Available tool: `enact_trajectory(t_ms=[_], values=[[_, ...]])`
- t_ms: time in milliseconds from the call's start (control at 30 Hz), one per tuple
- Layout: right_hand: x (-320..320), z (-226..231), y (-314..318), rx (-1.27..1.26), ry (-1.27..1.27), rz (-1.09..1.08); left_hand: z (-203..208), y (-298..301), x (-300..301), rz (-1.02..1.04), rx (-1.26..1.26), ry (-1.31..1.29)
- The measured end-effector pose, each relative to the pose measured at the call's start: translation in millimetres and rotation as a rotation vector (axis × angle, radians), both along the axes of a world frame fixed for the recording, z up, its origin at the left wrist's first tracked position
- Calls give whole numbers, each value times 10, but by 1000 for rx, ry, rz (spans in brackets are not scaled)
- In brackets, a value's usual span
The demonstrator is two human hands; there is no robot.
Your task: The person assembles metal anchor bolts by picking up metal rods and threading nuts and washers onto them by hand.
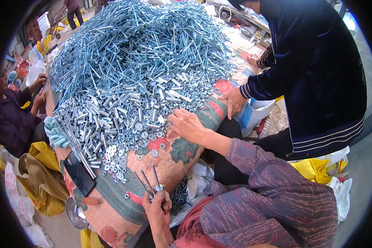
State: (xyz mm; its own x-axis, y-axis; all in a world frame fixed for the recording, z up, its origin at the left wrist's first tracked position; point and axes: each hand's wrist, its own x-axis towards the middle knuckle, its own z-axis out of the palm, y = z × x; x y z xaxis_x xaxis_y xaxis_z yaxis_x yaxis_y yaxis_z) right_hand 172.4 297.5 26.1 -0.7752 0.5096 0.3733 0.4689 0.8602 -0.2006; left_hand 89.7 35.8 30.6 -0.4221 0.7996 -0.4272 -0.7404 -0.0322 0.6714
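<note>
Upright in my left hand [156,206], near the front edge of the cloth, are several long thin metal bolts [156,175]. One of them carries a small washer or nut low on its shaft, just above my fingers. My right hand [188,126] reaches to the near right edge of the heap, fingers bent together among small washers and nuts; whatever they pinch is hidden. Beside it spread short silver sleeves [111,113] and loose washers [115,159]. Behind these rises a big mound of long bolts [140,41].
Flowered cloth [146,163] covers the table. A dark phone [79,174], a metal bowl [76,215] and a teal rag [56,132] are on the left. A co-worker in a dark jacket [318,74] stands at right; another person [16,115] sits at left. Yellow sacks [314,169] lie around.
</note>
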Motion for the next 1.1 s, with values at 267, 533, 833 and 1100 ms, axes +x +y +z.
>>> enact_trajectory(t_ms=[267, 533, 833, 1100], values=[[70, 233, -95, -321, 259, 111, 22, -48, 18, -21, -56, 20], [171, 382, -669, -1451, 312, 376, 47, 18, 83, -78, -186, 115], [308, 351, -668, -1516, 352, 432, 58, 40, 58, -215, -203, 81], [334, 197, -842, -1797, 717, 288, 108, 124, 57, -216, -168, 55]])
